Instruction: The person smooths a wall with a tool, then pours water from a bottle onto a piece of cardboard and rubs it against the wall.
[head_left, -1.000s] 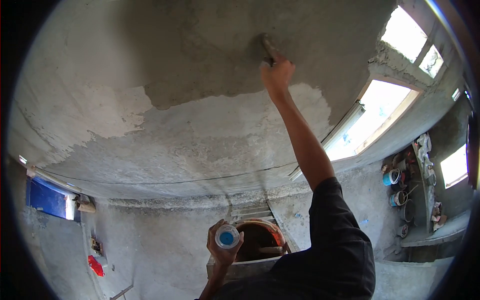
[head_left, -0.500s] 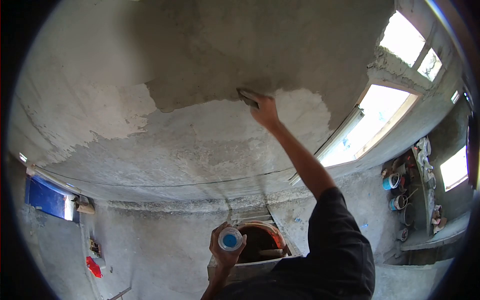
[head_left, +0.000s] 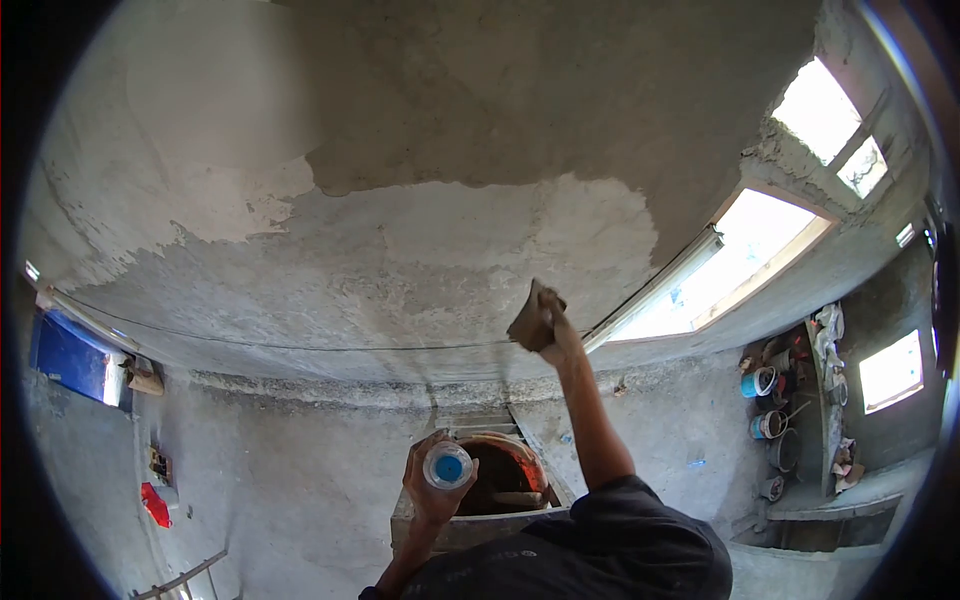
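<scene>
My left hand [head_left: 428, 490] is closed around a clear round cup [head_left: 448, 467] with a blue patch inside, above the left side of a bucket. In my right hand [head_left: 560, 338] is a flat trowel [head_left: 535, 316], its face smeared with plaster and held off the wall, below the wet area. Dark wet plaster [head_left: 560, 100] covers the upper wall, ending in a ragged lower edge above paler, rough wall [head_left: 430, 270]. The round bucket [head_left: 540, 460] has an orange inner side and dark contents, with a handle-like piece lying across its front.
The bucket stands on a wooden platform [head_left: 400, 530]. A bright window [head_left: 745, 245] opens at right, with a long pale bar [head_left: 665, 285] along its edge. Several paint buckets [head_left: 768, 425] and a ledge are farther right. A red object [head_left: 156, 505] lies on the floor at left.
My right hand has come down and slightly right with the trowel, away from the lower edge of the wet plaster. My left hand still holds the cup by the bucket.
</scene>
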